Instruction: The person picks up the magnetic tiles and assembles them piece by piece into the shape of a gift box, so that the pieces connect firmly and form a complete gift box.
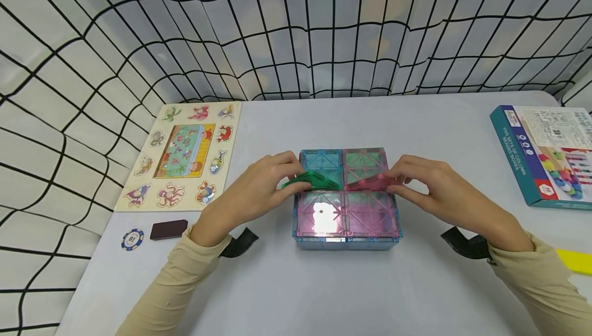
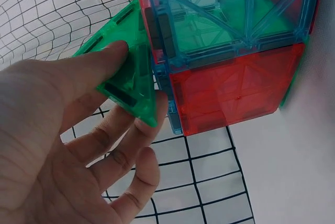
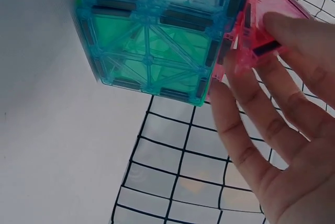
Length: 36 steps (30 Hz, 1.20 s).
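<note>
A block built of see-through magnetic tiles stands on the table, its top made of blue and pink squares. My left hand pinches a green triangular magnetic tile between thumb and fingers, tilted over the left half of the top. On the other side, a pink triangular magnetic tile is pinched by my right hand. The inner tips of the two triangles come close together near the middle of the top. Red and blue tile walls show in the left wrist view, and blue and green ones in the right.
At the left lies a sea-animal puzzle board, with a poker chip and a dark rectangular block in front. A boxed bead set sits at the right, a yellow piece nearer. Black netting rises behind the table.
</note>
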Motion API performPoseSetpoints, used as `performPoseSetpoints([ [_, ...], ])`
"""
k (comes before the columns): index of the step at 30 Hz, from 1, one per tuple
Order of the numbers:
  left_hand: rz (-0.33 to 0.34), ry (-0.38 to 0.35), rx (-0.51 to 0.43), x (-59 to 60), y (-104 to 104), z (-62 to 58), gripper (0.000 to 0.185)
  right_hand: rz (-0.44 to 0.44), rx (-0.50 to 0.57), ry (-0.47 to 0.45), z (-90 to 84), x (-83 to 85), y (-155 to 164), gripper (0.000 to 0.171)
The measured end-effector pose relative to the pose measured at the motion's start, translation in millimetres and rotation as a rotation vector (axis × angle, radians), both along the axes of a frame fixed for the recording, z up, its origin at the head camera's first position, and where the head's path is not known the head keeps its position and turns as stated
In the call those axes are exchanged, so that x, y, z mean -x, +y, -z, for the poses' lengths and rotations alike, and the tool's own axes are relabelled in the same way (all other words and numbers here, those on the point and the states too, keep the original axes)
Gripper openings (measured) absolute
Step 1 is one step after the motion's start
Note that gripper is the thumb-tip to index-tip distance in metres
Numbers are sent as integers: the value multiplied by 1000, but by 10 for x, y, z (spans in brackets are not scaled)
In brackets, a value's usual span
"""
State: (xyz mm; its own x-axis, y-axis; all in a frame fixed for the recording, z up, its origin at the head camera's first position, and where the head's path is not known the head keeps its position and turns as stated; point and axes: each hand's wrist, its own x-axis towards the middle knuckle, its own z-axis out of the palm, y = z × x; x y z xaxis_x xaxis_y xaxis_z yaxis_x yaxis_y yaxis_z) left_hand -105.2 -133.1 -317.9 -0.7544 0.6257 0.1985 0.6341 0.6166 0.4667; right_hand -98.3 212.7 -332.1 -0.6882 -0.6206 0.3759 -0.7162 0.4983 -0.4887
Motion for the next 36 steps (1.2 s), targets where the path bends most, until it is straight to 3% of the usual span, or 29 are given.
performPoseSetpoints([
  [4,-13,36,-64,-11,-10,-13,9,20,56,43,-27,2,12,39],
  [11,-64,57,-281,-29,-36,-85,6,189,210,93,-186,23,83,40],
  [18,-85,84,-387,-55,26,-91,7,126,186,42,-104,14,-26,38],
  [24,-18,-48,-527,-92,179,-114,8,79,195,18,-58,5,-239,35],
  [27,35,-108,-540,-95,272,-116,11,52,205,3,-92,3,-339,38],
  [31,74,-119,-519,-93,328,-126,10,34,189,-12,-133,5,-419,40],
  [36,-19,-43,-490,-95,225,-172,6,80,179,20,-139,-2,-364,33],
])
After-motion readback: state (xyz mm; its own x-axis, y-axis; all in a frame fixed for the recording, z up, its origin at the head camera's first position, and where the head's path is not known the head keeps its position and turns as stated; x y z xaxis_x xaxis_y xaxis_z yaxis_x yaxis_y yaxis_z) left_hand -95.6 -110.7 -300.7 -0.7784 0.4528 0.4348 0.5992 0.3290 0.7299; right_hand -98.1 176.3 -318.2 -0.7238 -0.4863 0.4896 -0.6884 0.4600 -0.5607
